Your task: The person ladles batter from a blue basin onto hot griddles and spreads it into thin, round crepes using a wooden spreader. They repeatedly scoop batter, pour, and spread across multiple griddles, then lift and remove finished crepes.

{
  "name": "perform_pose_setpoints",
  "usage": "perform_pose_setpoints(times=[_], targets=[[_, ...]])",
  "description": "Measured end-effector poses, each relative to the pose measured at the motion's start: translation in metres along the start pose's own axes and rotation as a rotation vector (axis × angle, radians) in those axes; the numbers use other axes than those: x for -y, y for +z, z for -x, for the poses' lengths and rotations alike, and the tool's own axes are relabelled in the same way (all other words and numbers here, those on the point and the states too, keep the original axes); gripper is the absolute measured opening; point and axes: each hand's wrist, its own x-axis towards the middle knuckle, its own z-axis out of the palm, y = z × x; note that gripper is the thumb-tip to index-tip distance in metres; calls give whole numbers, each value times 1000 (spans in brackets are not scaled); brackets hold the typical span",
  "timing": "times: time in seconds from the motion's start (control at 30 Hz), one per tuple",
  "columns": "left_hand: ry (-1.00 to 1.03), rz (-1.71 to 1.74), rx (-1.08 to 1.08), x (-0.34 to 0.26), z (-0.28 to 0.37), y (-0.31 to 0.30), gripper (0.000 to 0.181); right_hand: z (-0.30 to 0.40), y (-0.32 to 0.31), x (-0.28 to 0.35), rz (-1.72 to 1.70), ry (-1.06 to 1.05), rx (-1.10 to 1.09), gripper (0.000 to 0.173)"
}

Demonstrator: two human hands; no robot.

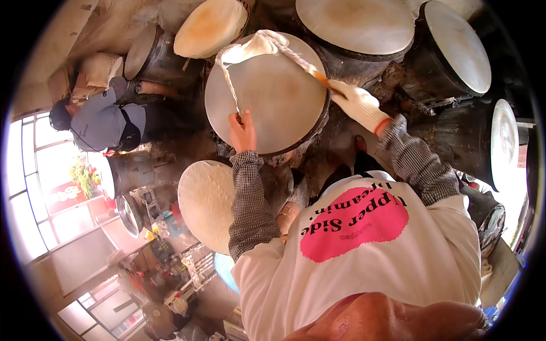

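Note:
A round griddle (273, 102) with a smooth pale surface lies before me on a dark drum-like base. Over its far part hangs a limp, whitish strip (251, 47), cloth or thin dough; I cannot tell which. My left hand (243, 132), bare, pinches the thin, stretched end of this strip above the griddle's near left part. In a white knit glove, my right hand (360, 104) grips an orange-brown handle (326, 80) at the right rim. The strip's twisted right length runs up to that handle.
More round-topped drums (356, 25) stand behind and to the right (458, 47). A puffy pale round (211, 27) sits behind the griddle. Another pale, bumpy round (207, 204) lies by my left forearm. Further left is a person in a grey top (100, 125). A blue basin (226, 270) is below.

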Motion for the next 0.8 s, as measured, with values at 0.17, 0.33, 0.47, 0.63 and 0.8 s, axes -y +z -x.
perform_pose_setpoints(times=[0.17, 0.33, 0.47, 0.63, 0.8], targets=[[36, -46, -66, 23, -5, 2, 40, -25, 15, 12, -191, -120, -64, 43], [22, -101, -181, 47, 22, -46, 38, 9, 10, 9, -337, 27, -23, 44], [25, -46, -204, 31, 26, -49, 36, -14, 40, 32, -281, -85, 41, 45], [82, 88, -180, 46, 50, -63, 34, -30, 10, 37, -462, 75, 139, 44], [27, 95, -226, 37, 70, -79, 35, -40, 28, 46, -328, 87, 219, 44]])
